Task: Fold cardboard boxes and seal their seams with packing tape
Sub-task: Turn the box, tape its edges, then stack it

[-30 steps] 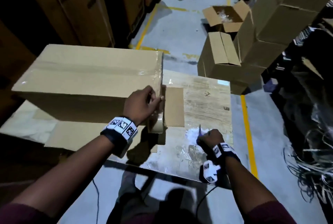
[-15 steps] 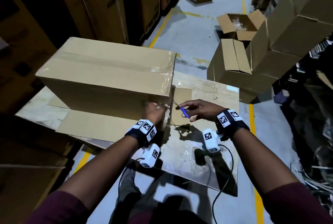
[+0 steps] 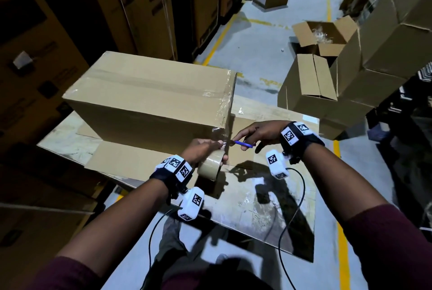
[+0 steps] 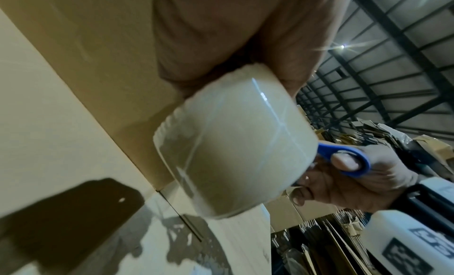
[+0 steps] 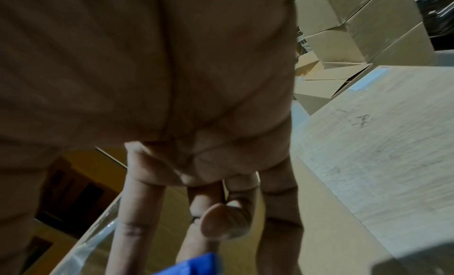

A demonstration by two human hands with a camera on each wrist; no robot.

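Now sitting closed on the worktable (image 3: 275, 198), cardboard box (image 3: 149, 100), top seam already taped and a strip running down its near right corner; stretching from that corner, a short span of packing tape (image 3: 223, 143) leading to the tape roll (image 3: 209, 168); gripping the roll just beside the corner, left hand (image 3: 202, 150), fingers curled round it; closing in from the right, right hand (image 3: 259, 134), fingers through the blue scissors (image 3: 242, 143), blades hard up against the taut span; likely cutting the strip free next; risking a ragged or stretched cut if the roll slackens, the loose end folding back onto itself, or blades nicking the left fingertips so close by; standing beyond on the floor, open cartons (image 3: 320, 37).
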